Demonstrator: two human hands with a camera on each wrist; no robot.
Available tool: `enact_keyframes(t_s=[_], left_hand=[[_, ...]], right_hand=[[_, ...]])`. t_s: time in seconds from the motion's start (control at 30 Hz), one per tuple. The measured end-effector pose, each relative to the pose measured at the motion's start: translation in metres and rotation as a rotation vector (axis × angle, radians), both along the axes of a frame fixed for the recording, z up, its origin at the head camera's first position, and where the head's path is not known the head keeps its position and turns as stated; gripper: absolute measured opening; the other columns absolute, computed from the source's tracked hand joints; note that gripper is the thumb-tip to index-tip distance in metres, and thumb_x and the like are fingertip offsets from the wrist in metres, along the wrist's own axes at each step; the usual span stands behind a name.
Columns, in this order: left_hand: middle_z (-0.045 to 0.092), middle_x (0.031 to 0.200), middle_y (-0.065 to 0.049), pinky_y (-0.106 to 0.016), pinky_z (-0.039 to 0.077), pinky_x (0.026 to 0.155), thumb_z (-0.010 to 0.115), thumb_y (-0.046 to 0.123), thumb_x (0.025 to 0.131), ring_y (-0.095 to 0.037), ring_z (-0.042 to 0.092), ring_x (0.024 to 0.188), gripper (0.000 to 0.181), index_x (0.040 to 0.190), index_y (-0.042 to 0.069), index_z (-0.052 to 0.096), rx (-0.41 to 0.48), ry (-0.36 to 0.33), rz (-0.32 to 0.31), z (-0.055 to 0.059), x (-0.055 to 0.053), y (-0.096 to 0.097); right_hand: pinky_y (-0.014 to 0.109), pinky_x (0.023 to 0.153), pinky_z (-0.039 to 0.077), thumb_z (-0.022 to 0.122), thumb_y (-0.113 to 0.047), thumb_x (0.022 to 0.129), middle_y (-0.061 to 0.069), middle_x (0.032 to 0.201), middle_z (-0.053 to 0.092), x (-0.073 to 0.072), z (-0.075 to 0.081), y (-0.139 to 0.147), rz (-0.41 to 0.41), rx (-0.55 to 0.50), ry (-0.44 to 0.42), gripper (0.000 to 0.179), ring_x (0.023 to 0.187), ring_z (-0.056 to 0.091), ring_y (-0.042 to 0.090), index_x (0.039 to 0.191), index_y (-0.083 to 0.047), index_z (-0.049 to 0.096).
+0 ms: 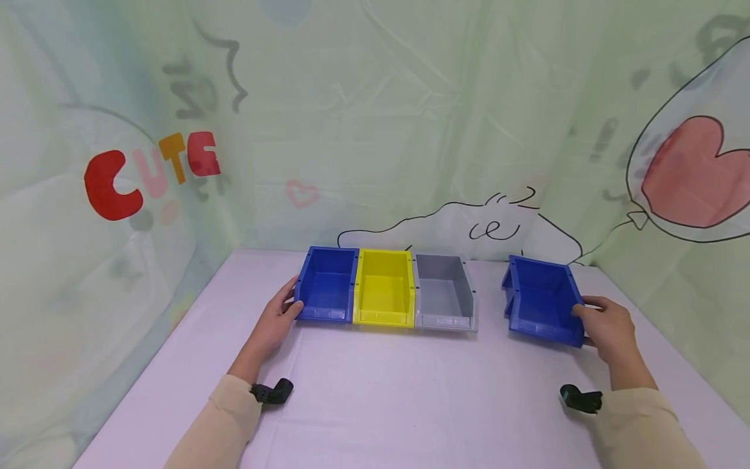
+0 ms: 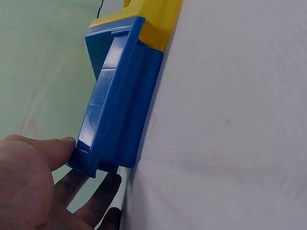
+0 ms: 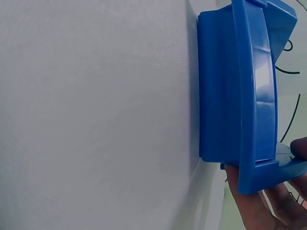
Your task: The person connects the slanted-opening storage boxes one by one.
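On the left, my left hand [image 1: 279,322] holds a blue storage bin [image 1: 326,293] by its outer side, the thumb on the front corner of the rim. In the left wrist view the fingers [image 2: 103,199] reach beneath that corner. A yellow bin [image 1: 383,296] and a grey bin [image 1: 443,301] stand against it in one row. Apart from the row, to the right, my right hand [image 1: 611,329] grips a second blue bin [image 1: 541,306], which sits slightly turned. Its right rim lies between my thumb and fingers, as the right wrist view also shows.
All the bins are at the far part of a table covered in white cloth [image 1: 398,397]. Behind them hangs a pale green printed curtain [image 1: 375,130], which also runs along both sides. A gap of table separates the grey bin from the right blue bin.
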State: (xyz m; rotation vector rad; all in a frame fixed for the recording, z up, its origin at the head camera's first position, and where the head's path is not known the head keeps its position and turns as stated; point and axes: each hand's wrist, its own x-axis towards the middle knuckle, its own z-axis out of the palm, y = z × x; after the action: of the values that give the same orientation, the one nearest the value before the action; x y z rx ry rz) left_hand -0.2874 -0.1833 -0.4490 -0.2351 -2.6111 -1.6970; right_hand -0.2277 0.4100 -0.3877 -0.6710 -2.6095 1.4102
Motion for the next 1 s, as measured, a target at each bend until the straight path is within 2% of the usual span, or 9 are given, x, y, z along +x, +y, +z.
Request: enact_keyframes(t_s=[0.27, 0.53, 0.6, 0.7, 0.8, 1.0], left_hand=[[0.032, 0.167, -0.018, -0.051, 0.035, 0.123, 0.046, 0.018, 0.111, -0.042, 0.039, 0.150, 0.062, 0.167, 0.024, 0.019, -0.015, -0.006, 0.002, -0.001, 0.002, 0.001], [0.031, 0.168, -0.017, -0.053, 0.033, 0.124, 0.046, 0.021, 0.112, -0.042, 0.037, 0.151, 0.061, 0.167, 0.026, 0.020, -0.027, -0.017, 0.013, 0.000, 0.001, 0.000], [0.031, 0.168, -0.018, -0.053, 0.033, 0.124, 0.046, 0.020, 0.111, -0.042, 0.038, 0.151, 0.061, 0.167, 0.025, 0.020, -0.026, -0.015, 0.010, 0.000, 0.001, 0.000], [0.031, 0.167, -0.018, -0.053, 0.034, 0.124, 0.046, 0.019, 0.111, -0.042, 0.039, 0.151, 0.062, 0.167, 0.024, 0.019, -0.021, -0.014, 0.000, 0.001, 0.001, 0.001], [0.031, 0.168, -0.018, -0.052, 0.034, 0.124, 0.045, 0.019, 0.111, -0.042, 0.038, 0.151, 0.063, 0.167, 0.023, 0.018, -0.027, -0.016, -0.002, 0.002, 0.002, 0.002], [0.030, 0.168, -0.018, -0.052, 0.033, 0.125, 0.045, 0.019, 0.111, -0.042, 0.038, 0.151, 0.062, 0.167, 0.024, 0.018, -0.025, -0.014, 0.001, 0.001, 0.001, 0.001]], right_hand=[[0.034, 0.069, 0.065, 0.043, -0.023, 0.104, 0.043, 0.155, 0.032, 0.002, -0.001, 0.001, 0.038, -0.046, 0.040, 0.067, 0.138, 0.044, 0.056, 0.159, 0.009, 0.023], [0.032, 0.068, 0.064, 0.041, -0.024, 0.106, 0.041, 0.157, 0.031, -0.001, 0.005, -0.006, 0.018, -0.030, 0.040, 0.065, 0.138, 0.045, 0.057, 0.161, 0.005, 0.023], [0.036, 0.072, 0.065, 0.041, -0.024, 0.106, 0.041, 0.157, 0.032, -0.002, 0.008, -0.009, 0.013, -0.022, 0.047, 0.064, 0.137, 0.045, 0.057, 0.161, 0.004, 0.024], [0.047, 0.085, 0.063, 0.041, -0.025, 0.106, 0.040, 0.158, 0.031, -0.003, 0.012, -0.012, 0.008, -0.021, 0.060, 0.064, 0.137, 0.045, 0.057, 0.161, 0.003, 0.024], [0.058, 0.099, 0.053, 0.040, -0.024, 0.106, 0.039, 0.160, 0.030, -0.004, 0.016, -0.017, 0.003, -0.031, 0.073, 0.063, 0.137, 0.045, 0.058, 0.162, 0.002, 0.024], [0.058, 0.100, 0.051, 0.041, -0.023, 0.106, 0.039, 0.158, 0.034, -0.007, 0.022, -0.026, 0.019, -0.019, 0.097, 0.062, 0.135, 0.048, 0.057, 0.161, 0.002, 0.026]])
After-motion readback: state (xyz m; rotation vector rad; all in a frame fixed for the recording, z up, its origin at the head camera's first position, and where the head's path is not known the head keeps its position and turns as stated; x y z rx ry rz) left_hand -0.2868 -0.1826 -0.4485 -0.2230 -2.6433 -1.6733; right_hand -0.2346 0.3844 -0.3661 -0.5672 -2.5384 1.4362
